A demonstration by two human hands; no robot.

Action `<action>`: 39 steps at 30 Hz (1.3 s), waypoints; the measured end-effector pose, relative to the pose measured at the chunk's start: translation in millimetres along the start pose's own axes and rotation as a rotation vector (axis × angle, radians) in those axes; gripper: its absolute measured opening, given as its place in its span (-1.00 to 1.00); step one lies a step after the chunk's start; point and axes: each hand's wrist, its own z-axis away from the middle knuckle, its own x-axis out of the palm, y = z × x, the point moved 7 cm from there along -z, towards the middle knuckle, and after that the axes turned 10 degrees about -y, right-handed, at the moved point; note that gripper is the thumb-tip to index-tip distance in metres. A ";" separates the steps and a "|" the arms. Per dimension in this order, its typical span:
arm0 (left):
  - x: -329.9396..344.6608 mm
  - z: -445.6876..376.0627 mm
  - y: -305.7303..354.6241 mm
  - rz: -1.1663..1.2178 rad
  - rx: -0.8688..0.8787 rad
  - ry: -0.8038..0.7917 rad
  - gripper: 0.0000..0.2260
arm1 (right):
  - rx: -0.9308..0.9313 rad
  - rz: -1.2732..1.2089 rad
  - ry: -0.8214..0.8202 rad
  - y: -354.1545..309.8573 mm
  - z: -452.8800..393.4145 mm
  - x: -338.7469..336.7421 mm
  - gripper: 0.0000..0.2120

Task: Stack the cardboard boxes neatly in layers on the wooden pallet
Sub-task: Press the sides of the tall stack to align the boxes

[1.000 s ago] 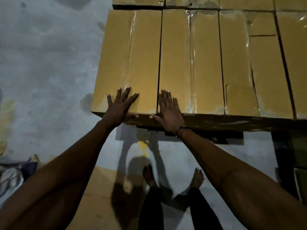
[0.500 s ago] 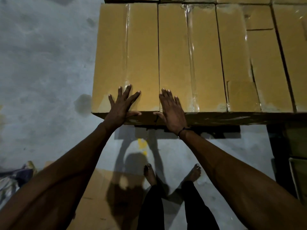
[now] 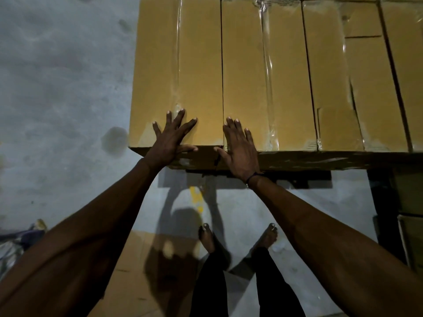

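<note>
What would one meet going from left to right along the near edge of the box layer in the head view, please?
Dark floor stain → left hand on the leftmost box → right hand on the second box → third box.

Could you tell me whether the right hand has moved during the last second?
No. The right hand still lies flat at the second box's near edge, just right of the seam with the corner box.
</note>
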 end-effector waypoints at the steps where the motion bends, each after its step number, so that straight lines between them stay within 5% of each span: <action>1: 0.6 -0.3 -0.2 -0.009 0.002 -0.003 -0.24 | 0.000 -0.003 0.000 0.3 0.1 0.7 -0.32; 17: 25.7 -26.5 86.3 -0.155 0.061 -0.037 0.03 | -0.103 0.021 -0.212 58.2 13.2 -31.9 -0.13; 39: 44.2 -37.4 96.6 -0.181 -0.033 -0.006 -0.12 | -0.148 0.007 -0.251 59.9 5.7 -35.2 -0.13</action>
